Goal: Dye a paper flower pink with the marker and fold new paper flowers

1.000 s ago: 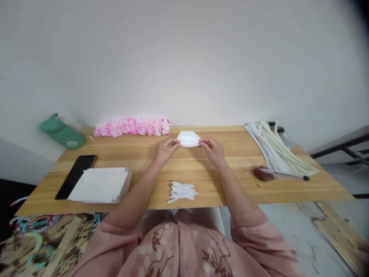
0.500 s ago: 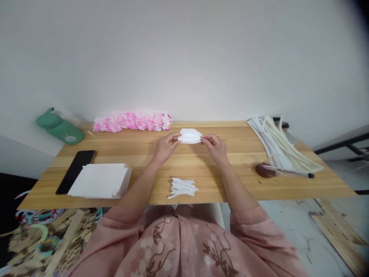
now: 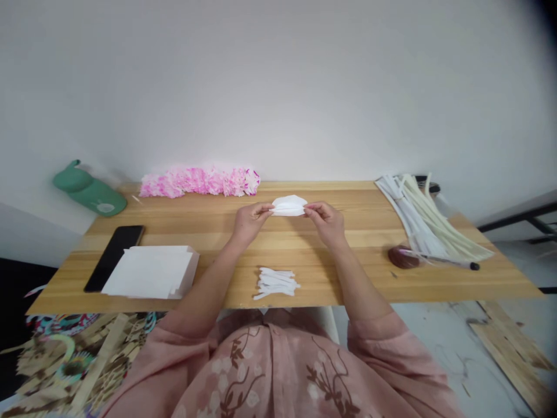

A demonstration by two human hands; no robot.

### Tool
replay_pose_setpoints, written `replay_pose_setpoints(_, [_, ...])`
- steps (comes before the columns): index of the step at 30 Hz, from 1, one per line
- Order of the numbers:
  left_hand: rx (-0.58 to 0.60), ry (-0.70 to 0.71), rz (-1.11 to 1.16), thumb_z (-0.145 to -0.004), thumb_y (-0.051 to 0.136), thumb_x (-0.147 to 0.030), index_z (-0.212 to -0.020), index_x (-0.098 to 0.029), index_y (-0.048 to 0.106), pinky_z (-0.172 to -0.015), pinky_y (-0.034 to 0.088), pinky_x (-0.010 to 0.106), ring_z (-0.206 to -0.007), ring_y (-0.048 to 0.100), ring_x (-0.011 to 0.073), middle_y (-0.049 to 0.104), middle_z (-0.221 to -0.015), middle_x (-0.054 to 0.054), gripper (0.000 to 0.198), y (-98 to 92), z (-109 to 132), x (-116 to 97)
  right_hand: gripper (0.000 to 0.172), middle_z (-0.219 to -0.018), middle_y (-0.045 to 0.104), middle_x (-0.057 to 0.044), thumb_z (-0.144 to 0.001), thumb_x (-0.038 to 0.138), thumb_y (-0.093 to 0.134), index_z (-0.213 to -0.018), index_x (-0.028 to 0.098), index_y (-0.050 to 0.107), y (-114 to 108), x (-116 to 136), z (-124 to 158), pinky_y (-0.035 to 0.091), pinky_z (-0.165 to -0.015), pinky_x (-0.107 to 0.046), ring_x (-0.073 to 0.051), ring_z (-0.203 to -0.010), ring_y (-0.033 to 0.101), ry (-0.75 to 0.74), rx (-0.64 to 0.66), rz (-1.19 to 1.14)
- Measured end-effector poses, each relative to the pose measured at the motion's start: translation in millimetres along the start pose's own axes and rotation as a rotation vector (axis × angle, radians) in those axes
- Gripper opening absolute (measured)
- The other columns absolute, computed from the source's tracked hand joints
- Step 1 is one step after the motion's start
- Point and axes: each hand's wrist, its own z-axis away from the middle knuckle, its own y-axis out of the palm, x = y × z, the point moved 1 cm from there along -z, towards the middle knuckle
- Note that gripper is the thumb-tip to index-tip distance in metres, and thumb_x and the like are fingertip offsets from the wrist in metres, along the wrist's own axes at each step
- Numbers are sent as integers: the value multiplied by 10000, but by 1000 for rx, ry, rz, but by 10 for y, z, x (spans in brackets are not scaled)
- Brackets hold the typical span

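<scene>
Between my two hands I hold a small sheet of white paper (image 3: 289,204), with a fold running across its near side. My left hand (image 3: 252,222) pinches its left end between thumb and fingers. The right end is pinched in the same way by my right hand (image 3: 324,222). Both hands are raised a little over the far half of the wooden table (image 3: 304,255). Closer to my body lies a small pile of narrow folded white paper strips (image 3: 277,281). A stack of white paper (image 3: 148,271) sits left of my left forearm.
A black phone (image 3: 114,258) lies partly under the paper stack. Behind it a green bottle (image 3: 91,191) leans at the table's corner. Pink-white paper flowers (image 3: 200,182) line the wall. At right are white and cream strips (image 3: 429,217), a dark red coil (image 3: 402,256) and a pen (image 3: 452,263).
The paper's upper part now looks narrower, with its near edge folded further over. My hands have stayed nearly in place, still pinching both ends.
</scene>
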Motion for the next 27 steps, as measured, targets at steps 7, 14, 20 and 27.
replay_pose_setpoints(7, [1,10,-42,-769,659,-265,-845,-214,735,-721,467,267,-780,661,165,743,-851,15,119,-5,-7,12,233,-817,730,-16,-776,425,679,-866,211,698,2,-11,-3,537,-716,-295,-157,-735,691,3,18,-21])
replay_pose_setpoints(14, [17,18,-137,-787,603,-224,-758,-202,679,-658,407,252,-702,601,151,693,-728,-9,85,-27,-13,-116,237,-776,725,-16,-781,425,672,-871,207,695,11,41,19,535,-708,-295,-159,-727,688,9,30,-2])
replay_pose_setpoints(20, [-35,29,-176,-788,592,-201,-743,-201,656,-672,412,253,-682,582,142,671,-697,-21,79,-37,-12,-208,206,-817,729,-20,-784,401,671,-849,206,683,46,71,36,543,-699,-292,-155,-710,693,-5,21,-29])
replay_pose_setpoints(27, [-50,-46,169,-775,626,-284,-823,-177,611,-755,490,253,-779,648,139,680,-797,7,118,50,-10,-100,233,-846,730,-25,-786,421,666,-875,207,689,59,34,38,546,-732,-302,-161,-747,695,7,4,-23])
